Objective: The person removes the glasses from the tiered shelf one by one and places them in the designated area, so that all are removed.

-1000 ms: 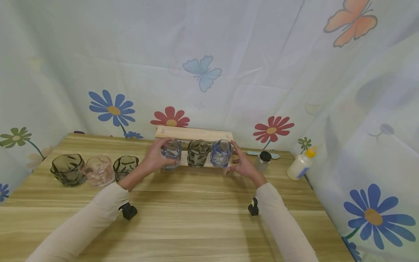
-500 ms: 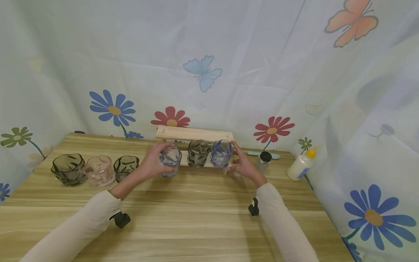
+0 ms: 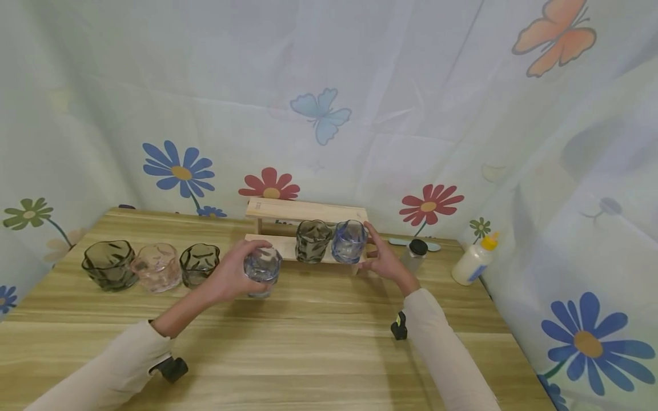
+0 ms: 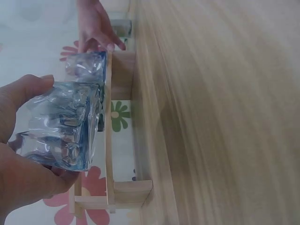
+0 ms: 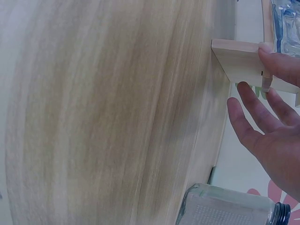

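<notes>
My left hand [image 3: 231, 278] grips a clear bluish drinking glass [image 3: 263, 264], thumb and fingers round its sides. The glass is in front of the left end of a two-tier wooden rack [image 3: 308, 210]; the left wrist view shows the glass [image 4: 61, 126] off the shelf. On the lower shelf stand a smoky grey glass [image 3: 312, 242] and, right of it, a blue-tinted glass [image 3: 349, 242]. My right hand [image 3: 382, 261] is at the rack's right end, beside that blue glass. In the right wrist view its thumb [image 5: 276, 63] lies at the shelf's edge and the other fingers are spread, holding nothing.
Two smoky glasses [image 3: 109, 265] [image 3: 199, 265] flank a pink glass [image 3: 156, 268] on the table's left. At the right are a black-lidded jar [image 3: 413, 257], a pale blue flat stick [image 3: 432, 246] and a yellow-capped glue bottle [image 3: 473, 261]. A flowered curtain hangs behind.
My left hand has drawn the bluish glass off the lower shelf, toward me and slightly left. The right hand stays at the rack's right end.
</notes>
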{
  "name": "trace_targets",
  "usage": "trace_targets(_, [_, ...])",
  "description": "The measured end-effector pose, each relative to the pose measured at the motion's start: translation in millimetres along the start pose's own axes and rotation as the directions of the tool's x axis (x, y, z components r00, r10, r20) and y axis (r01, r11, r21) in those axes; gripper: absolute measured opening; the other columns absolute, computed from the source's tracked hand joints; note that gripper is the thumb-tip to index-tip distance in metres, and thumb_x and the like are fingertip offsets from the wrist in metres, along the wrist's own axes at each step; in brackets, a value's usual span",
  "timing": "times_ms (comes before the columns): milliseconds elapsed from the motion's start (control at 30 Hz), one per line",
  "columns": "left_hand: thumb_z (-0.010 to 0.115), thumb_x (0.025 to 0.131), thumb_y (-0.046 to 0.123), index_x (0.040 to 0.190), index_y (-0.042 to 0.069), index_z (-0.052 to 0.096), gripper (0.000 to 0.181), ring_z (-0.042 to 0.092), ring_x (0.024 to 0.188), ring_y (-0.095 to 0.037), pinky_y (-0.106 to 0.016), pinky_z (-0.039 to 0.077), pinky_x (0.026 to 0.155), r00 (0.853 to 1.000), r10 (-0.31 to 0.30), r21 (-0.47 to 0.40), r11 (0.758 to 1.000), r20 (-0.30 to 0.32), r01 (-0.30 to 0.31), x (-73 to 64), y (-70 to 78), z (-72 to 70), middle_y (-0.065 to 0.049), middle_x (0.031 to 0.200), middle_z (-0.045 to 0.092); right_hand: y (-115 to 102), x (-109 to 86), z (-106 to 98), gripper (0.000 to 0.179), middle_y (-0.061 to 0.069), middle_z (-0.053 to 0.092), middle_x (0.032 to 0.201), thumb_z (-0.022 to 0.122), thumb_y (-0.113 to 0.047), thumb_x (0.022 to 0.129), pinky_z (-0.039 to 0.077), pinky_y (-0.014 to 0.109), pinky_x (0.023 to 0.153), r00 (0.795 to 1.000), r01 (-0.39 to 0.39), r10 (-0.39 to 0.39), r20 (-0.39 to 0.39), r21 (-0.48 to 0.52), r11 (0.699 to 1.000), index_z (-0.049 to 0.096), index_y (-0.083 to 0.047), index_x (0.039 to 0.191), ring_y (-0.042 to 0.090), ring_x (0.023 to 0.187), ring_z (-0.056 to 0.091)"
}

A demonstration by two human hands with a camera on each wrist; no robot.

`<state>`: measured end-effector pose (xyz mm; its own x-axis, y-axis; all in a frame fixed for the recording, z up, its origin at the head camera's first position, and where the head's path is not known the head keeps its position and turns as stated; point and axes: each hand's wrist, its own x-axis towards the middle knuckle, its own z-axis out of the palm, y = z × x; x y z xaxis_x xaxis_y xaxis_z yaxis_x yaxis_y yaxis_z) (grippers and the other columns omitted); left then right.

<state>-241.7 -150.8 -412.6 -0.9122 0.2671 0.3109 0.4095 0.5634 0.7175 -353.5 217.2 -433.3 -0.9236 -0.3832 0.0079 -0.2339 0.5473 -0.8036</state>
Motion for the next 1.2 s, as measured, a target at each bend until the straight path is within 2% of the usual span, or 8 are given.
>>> trace_targets(233, [0.093,0.064,0.016,0.133,0.012,0.058,0.078,0.059,0.104,-0.036,-0.052,0.053,0.079,1.0,-0.01,0.039,0.999,-0.004,0.01,-19.9,5.0,0.6,-0.018,0.117,0.056,-1,-0.8,0,0.109,0.03,0.032,0.156,0.073,0.006,0.084,0.053,0.056,0.095,1.0,0.007,-0.007,0.003,-0.003,1.0,0.005,-0.031,0.162,0.056,0.123,0.053])
trace_targets(467, [0.094,0.059,0.015,0.131,0.01,0.059,0.08,0.059,0.107,-0.037,-0.056,0.053,0.084,0.999,0.018,0.056,0.998,-0.033,-0.016,-35.2,7.6,-1.7,-0.019,0.12,0.058,0,-0.6,0,0.109,0.031,0.032,0.155,0.072,0.007,0.084,0.052,0.057,0.095,1.0,0.014,-0.014,-0.001,-0.011,1.0,0.005,-0.029,0.162,0.057,0.123,0.053])
trace_targets(600, [0.094,0.057,0.013,0.129,0.012,0.059,0.08,0.06,0.106,-0.037,-0.057,0.053,0.085,0.998,0.026,0.056,0.998,-0.051,-0.023,-44.7,9.5,-2.5,-0.017,0.118,0.059,0,-1.4,0,0.109,0.03,0.033,0.156,0.073,0.006,0.084,0.052,0.057,0.095,1.0,0.006,-0.006,-0.004,-0.012,1.0,0.006,-0.032,0.161,0.056,0.124,0.053])
trace_targets(667, [0.094,0.057,0.013,0.13,0.012,0.059,0.081,0.06,0.106,-0.036,-0.058,0.053,0.085,0.998,0.023,0.059,0.998,-0.055,-0.02,-49.8,10.4,-3.3,-0.017,0.118,0.059,-4,-3.5,-1,0.109,0.032,0.031,0.155,0.073,0.007,0.084,0.051,0.059,0.095,1.0,0.011,-0.011,0.004,-0.004,1.0,0.005,-0.028,0.162,0.058,0.124,0.052])
trace_targets(833, [0.095,0.056,0.014,0.132,0.013,0.059,0.084,0.059,0.106,-0.037,-0.059,0.053,0.085,0.998,0.004,0.06,0.998,-0.059,-0.001,-60.3,11.9,-7.5,-0.015,0.118,0.057,-5,-3.5,-1,0.108,0.032,0.031,0.155,0.073,0.007,0.084,0.051,0.059,0.095,1.0,0.015,-0.015,0.007,-0.001,1.0,0.005,-0.027,0.162,0.058,0.123,0.052])
trace_targets(900, [0.096,0.056,0.014,0.133,0.014,0.058,0.086,0.06,0.106,-0.036,-0.059,0.053,0.084,0.998,-0.001,0.059,0.998,-0.062,0.004,-63.8,12.1,-10.0,-0.015,0.117,0.056,-1,-1.5,0,0.109,0.029,0.032,0.156,0.073,0.005,0.084,0.052,0.058,0.095,1.0,0.012,-0.012,0.001,-0.009,1.0,0.006,-0.032,0.162,0.056,0.123,0.053])
trace_targets(1200, [0.097,0.054,0.019,0.13,0.012,0.059,0.086,0.059,0.101,-0.032,-0.051,0.052,0.081,0.995,0.009,0.095,0.995,-0.099,0.0,-81.6,9.1,-18.0,-0.013,0.115,0.057,1,-1.2,0,0.109,0.03,0.033,0.155,0.073,0.007,0.084,0.052,0.058,0.094,1.0,0.019,-0.019,-0.001,-0.013,1.0,0.006,-0.029,0.162,0.056,0.122,0.054])
